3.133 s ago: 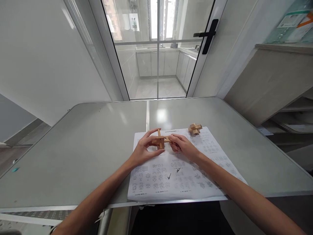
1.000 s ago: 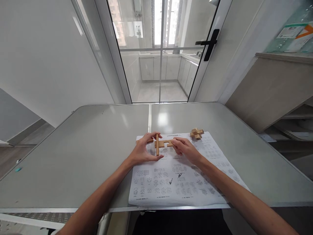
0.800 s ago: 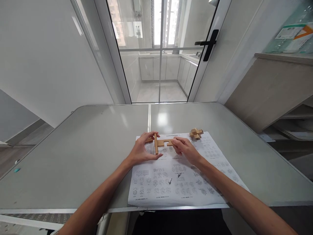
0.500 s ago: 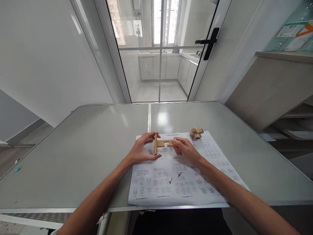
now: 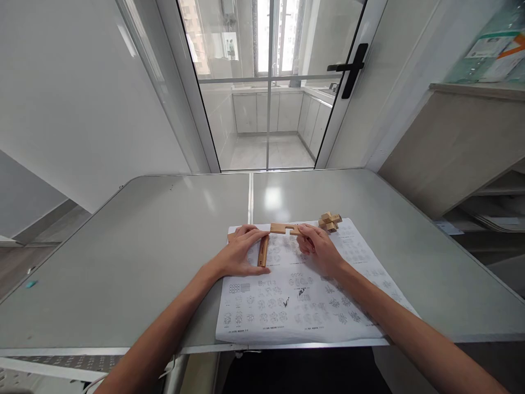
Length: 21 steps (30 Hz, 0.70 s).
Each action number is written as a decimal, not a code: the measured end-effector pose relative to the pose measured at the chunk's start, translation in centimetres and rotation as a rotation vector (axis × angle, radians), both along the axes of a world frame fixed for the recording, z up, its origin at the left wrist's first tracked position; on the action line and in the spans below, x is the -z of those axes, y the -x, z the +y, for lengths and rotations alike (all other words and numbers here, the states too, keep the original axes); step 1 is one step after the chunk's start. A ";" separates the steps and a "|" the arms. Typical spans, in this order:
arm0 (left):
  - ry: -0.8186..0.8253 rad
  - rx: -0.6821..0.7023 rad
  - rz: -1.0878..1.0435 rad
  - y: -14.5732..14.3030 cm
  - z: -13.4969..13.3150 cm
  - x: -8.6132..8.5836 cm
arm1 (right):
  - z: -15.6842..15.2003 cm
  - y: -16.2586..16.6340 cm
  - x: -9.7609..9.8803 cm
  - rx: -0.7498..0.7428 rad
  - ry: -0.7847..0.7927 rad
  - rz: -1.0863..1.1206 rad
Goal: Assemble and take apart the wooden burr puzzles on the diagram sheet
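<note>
A wood bit (image 5: 231, 237) shows behind the left fingers, can't tell if held. Left hand (image 5: 245, 251) pinches the bar (image 5: 263, 252) endwise, thumb at near end, fingertips at far end; bar now tilts. Strip (image 5: 280, 228) has shifted off the bar's middle to just beyond the left fingertips, so the two look separate, not locked. Right hand (image 5: 319, 247) pinches strip's notched end. Block (image 5: 329, 221) sits beyond the right fingers, sheet (image 5: 270, 334) below both hands, both unmoved

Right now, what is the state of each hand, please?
Left hand: holding a wooden bar between thumb and fingers.
Right hand: holding a notched wooden piece.
</note>
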<state>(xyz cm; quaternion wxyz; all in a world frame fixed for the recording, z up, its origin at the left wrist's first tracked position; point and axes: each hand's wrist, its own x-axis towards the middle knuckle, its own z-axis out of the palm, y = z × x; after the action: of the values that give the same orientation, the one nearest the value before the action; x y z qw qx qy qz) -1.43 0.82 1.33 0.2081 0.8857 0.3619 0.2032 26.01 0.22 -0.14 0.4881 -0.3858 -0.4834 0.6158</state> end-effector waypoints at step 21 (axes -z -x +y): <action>-0.227 0.027 0.056 1.9 0.6 -0.5 | -0.8 0.4 0.1 -0.221 -0.129 -0.317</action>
<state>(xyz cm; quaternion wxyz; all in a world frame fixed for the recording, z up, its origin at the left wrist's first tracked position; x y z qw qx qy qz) -3.38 1.42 1.83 0.0990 0.9136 0.3302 0.2154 25.61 -0.56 -0.26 0.3588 -0.3906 -0.6321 0.5650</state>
